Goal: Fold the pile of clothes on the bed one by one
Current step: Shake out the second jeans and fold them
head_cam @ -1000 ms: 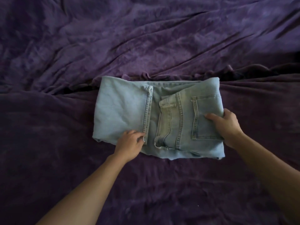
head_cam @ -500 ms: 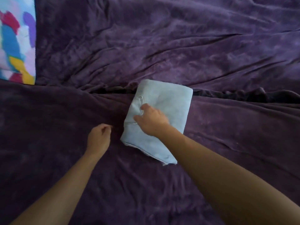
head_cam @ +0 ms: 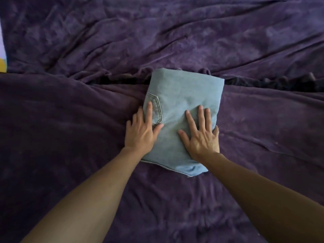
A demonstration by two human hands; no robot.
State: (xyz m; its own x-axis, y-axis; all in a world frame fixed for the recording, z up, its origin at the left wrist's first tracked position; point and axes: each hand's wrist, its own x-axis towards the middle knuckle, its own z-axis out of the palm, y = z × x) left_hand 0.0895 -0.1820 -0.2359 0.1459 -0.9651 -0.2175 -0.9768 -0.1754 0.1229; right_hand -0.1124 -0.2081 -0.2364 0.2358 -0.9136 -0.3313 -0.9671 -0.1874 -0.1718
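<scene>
A pair of light blue jeans (head_cam: 184, 95) lies folded into a compact upright rectangle in the middle of the purple bed cover (head_cam: 70, 137). A stitched pocket corner shows on its left side. My left hand (head_cam: 142, 132) lies flat on the left edge of the bundle, fingers straight, partly over the pocket seam. My right hand (head_cam: 201, 135) presses flat on the lower right part of the jeans with fingers spread. No other clothes are in view.
The purple cover is rumpled, with a dark crease (head_cam: 263, 83) running across behind the jeans. A sliver of a colourful item (head_cam: 2, 55) shows at the left edge.
The jeans went from a wide half-fold to a narrow bundle. My left hand came from beside the bundle onto its left edge, and both hands now lie flat on it.
</scene>
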